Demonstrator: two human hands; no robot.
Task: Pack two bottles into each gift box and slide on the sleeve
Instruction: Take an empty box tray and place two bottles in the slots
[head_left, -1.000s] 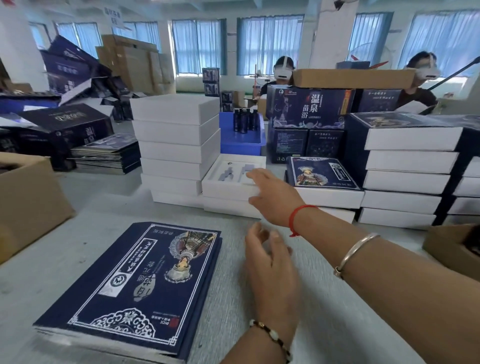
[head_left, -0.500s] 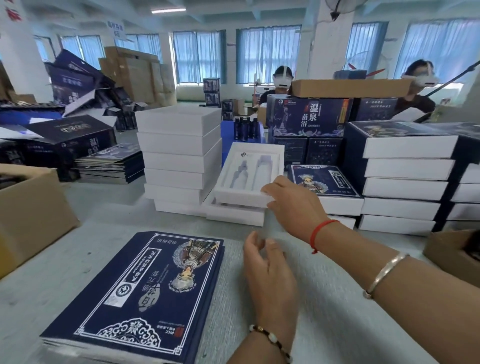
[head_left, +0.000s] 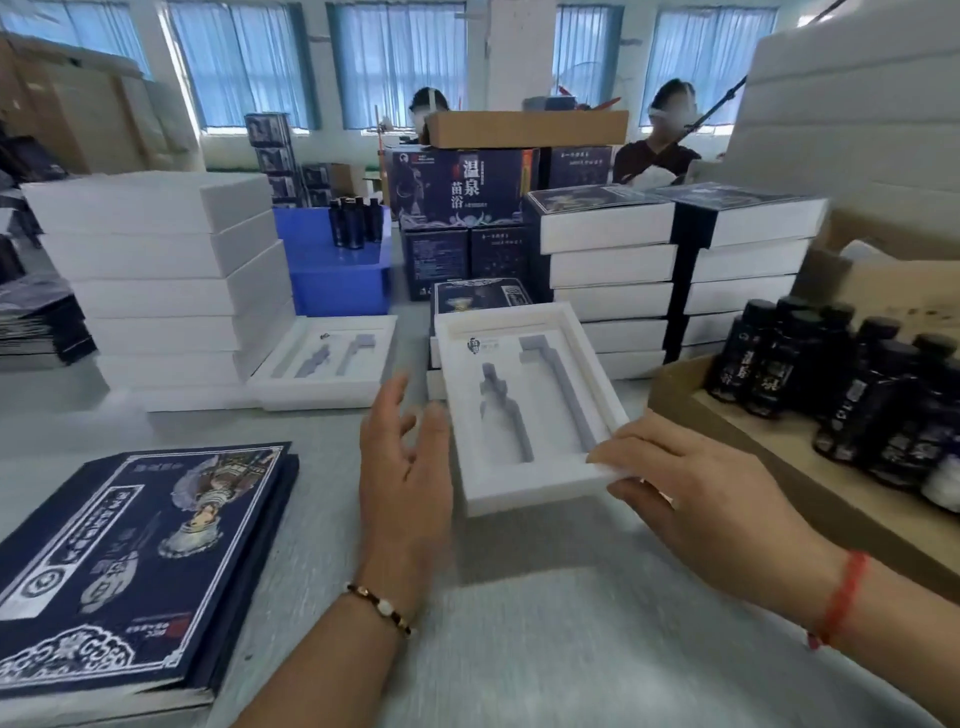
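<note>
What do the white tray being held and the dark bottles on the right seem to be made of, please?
White tray: apparently matte foam set in a white card box, with soft-edged cut-out recesses. Dark bottles: glossy glass or plastic, judging by the sheen; which one is unclear.

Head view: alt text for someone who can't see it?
The right hand pinches the near corner of an empty white gift box tray tilted above the table, the open left hand beside it. Dark bottles stand right, blue sleeves left.

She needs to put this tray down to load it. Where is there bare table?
Bare table lies between her forearms, bordered by the sleeve stack and the bottle carton. Behind the held tray, the white boxes crowd the table.
</note>
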